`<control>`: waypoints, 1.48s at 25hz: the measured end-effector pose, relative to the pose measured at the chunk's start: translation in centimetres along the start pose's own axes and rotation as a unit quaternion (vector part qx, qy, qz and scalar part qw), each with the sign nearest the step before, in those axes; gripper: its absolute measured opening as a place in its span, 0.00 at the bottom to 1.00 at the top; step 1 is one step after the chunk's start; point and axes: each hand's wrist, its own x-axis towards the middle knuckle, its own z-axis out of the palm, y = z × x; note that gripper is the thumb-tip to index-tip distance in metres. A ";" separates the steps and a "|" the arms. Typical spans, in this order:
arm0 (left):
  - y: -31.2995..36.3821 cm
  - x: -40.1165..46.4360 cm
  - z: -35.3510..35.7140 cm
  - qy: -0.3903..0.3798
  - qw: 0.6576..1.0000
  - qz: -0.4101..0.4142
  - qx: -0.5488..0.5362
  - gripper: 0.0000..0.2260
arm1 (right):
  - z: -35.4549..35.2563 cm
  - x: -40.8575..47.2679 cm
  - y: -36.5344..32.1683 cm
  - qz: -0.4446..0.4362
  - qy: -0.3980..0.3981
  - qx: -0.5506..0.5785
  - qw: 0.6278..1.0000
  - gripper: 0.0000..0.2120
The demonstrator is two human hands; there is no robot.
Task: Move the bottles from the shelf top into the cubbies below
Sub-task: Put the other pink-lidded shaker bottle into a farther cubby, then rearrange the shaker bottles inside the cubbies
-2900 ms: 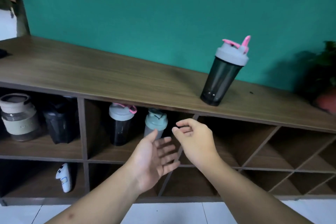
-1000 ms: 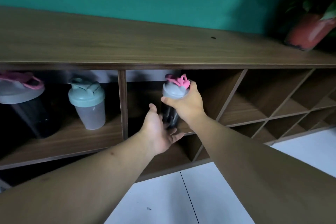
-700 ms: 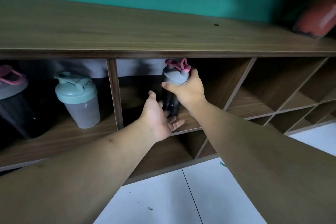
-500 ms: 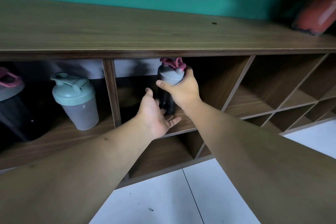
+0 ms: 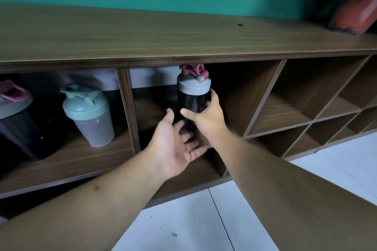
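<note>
The dark shaker bottle (image 5: 193, 104) stands upright in the middle cubby (image 5: 240, 96), the right hand (image 5: 206, 116) loosely curled around its body and the left hand (image 5: 175, 144) spread empty below; a careless release could tip it off the front edge.

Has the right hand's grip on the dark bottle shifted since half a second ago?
Yes. The right hand slid from the grey lid down onto the dark bottle body.

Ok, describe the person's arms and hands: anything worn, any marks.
Both forearms are bare as far as the frame shows: no sleeves, gloves, watch or rings are visible. The left hand and right hand are uncovered. The left forearm has one small dark spot.
</note>
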 end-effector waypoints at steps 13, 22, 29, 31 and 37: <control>-3.3 -6.7 -9.2 0.055 0.995 -0.037 0.069 0.23 | 2.3 -0.6 0.8 0.047 0.035 -0.011 0.998 0.36; 1.8 1.3 -0.8 0.022 0.997 0.059 0.038 0.26 | 2.3 -0.7 0.9 0.033 0.027 -0.051 0.998 0.37; 2.4 2.6 0.8 0.035 0.991 0.075 0.107 0.17 | 2.6 -1.3 1.5 0.025 0.046 -0.052 0.997 0.35; 2.4 2.4 1.1 0.047 0.992 0.073 0.090 0.17 | 3.0 -1.4 1.7 0.020 0.056 -0.057 0.997 0.35; 2.5 1.3 0.9 0.037 0.995 0.078 0.059 0.24 | 3.5 -2.0 1.6 0.024 0.072 -0.065 0.995 0.38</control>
